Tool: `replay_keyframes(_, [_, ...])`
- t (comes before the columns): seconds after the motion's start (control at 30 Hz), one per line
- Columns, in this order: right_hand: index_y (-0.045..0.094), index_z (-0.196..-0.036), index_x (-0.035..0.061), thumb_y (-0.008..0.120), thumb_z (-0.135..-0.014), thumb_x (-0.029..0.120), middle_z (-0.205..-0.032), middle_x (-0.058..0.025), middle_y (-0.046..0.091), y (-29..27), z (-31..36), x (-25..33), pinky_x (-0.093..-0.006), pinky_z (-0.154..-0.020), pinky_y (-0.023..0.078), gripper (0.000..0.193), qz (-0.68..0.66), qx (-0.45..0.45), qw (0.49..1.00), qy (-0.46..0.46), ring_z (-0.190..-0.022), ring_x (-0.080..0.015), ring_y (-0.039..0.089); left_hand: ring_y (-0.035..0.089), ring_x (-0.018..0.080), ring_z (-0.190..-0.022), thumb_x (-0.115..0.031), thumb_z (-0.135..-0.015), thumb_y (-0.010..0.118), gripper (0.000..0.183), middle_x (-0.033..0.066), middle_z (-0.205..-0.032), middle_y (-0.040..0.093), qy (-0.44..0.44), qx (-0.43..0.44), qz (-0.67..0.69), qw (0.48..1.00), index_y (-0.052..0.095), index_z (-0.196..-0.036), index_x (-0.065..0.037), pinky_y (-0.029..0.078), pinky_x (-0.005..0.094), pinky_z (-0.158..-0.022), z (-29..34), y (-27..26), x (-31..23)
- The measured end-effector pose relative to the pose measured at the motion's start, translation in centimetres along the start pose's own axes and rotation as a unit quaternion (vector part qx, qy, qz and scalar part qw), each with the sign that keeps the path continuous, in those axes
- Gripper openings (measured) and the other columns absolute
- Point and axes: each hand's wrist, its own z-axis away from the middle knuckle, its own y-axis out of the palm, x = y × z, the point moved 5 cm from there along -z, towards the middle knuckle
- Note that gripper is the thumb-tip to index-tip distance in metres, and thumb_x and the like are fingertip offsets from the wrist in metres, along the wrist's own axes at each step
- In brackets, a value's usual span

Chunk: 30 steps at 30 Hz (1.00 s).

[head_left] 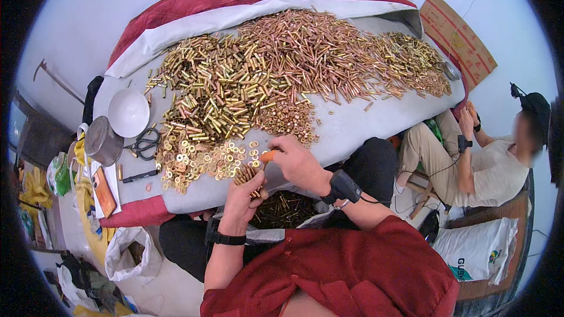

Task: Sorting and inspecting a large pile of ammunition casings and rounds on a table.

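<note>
My left hand is closed around a bunch of slim brass pieces; their exact kind is too small to tell. Pinched in my right hand is a small orange object, like a tool's handle, right beside the bunch. Just beyond both hands, flat brass rings lie spread along the near edge of the table. More coppery rings are heaped a little farther off. Behind them rises a large pile of short brass tubes, with slimmer coppery pieces to the right.
At the left stand a white bowl, a metal pot, black scissors, a black marker and an orange phone. An open sack of dark metal pieces lies at my lap. Another person sits at the right.
</note>
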Motion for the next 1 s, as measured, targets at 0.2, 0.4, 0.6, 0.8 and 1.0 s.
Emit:
replay_keyframes(0.2, [0.063,-0.095,0.0075,0.054,-0.074,-0.001,-0.105,-0.0114,0.053,-0.4,0.3,1.6,-0.0363,-0.08,0.046,0.024,-0.014,0.032,0.999,-0.038,-0.095,-0.0302,0.052,0.057,0.0117,-0.048,-0.015,-0.084,0.068,0.017,0.002,-0.073,0.059,0.016,-0.022,-0.056,0.998,0.057,-0.094,-0.007,0.026,0.018,-0.032,0.3,0.0,0.4])
replay_keyframes(0.4, [0.063,-0.098,0.006,0.054,-0.073,0.0,-0.108,-0.012,0.052,-0.5,0.8,2.2,-0.0373,-0.085,0.046,0.027,-0.02,0.067,0.996,-0.053,-0.098,-0.0309,0.052,0.057,0.0108,-0.048,-0.015,-0.084,0.067,0.017,0.0002,-0.073,0.058,0.035,-0.05,-0.155,0.986,0.057,-0.095,-0.007,0.027,0.0188,-0.032,0.4,0.1,0.6])
replay_keyframes(0.6, [0.059,-0.108,0.0039,0.056,-0.072,-0.001,-0.106,-0.0132,0.054,-0.5,0.5,2.6,-0.0367,-0.084,0.046,0.037,-0.027,0.052,0.995,-0.085,-0.098,-0.0311,0.053,0.057,0.0104,-0.05,-0.017,-0.084,0.067,0.018,0.0011,-0.074,0.059,-0.027,-0.024,-0.044,0.998,0.057,-0.096,-0.008,0.027,0.0188,-0.033,0.5,0.2,0.5])
replay_keyframes(0.8, [0.058,-0.111,0.0042,0.055,-0.078,-0.001,-0.094,-0.0138,0.058,-0.2,1.3,2.1,-0.0324,-0.076,0.048,0.033,-0.183,0.055,0.978,0.088,-0.083,-0.0289,0.057,0.056,0.0102,-0.051,-0.02,-0.084,0.068,0.022,0.0039,-0.078,0.062,-0.031,0.016,-0.06,0.998,0.058,-0.097,-0.005,0.029,0.0185,-0.033,0.2,0.1,0.4])
replay_keyframes(1.0, [0.061,-0.093,0.0025,0.064,-0.078,0.005,-0.083,-0.0142,0.056,1.6,0.7,-2.6,-0.0374,-0.068,0.046,0.015,-0.055,-0.031,0.987,0.148,-0.079,-0.0316,0.056,0.061,0.0117,-0.056,-0.019,-0.084,0.067,0.023,0.0043,-0.081,0.062,0.025,-0.027,-0.057,0.998,0.058,-0.1,-0.005,0.035,0.0186,-0.034,0.4,-0.6,-0.4])
